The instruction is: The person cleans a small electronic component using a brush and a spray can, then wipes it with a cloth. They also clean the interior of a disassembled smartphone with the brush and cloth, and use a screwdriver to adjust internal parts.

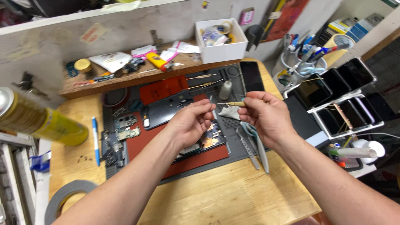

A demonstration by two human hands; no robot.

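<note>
Right hand [266,116] above grey work mat [233,125], fingers pinching small yellow-handled screwdriver [235,104], tip pointing left. Left hand [189,123] just beside tip, fingers curled together, pinching something too small to tell. Opened phone [208,141] on red pad [146,146] below hands. Tweezers [254,141] on mat near right wrist. All on wooden table [233,196].

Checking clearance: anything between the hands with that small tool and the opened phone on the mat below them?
Nothing visible. Right hand grips the small brass-handled tool, left hand at its tip. The opened phone lies directly beneath, partly hidden by the left hand.
</note>
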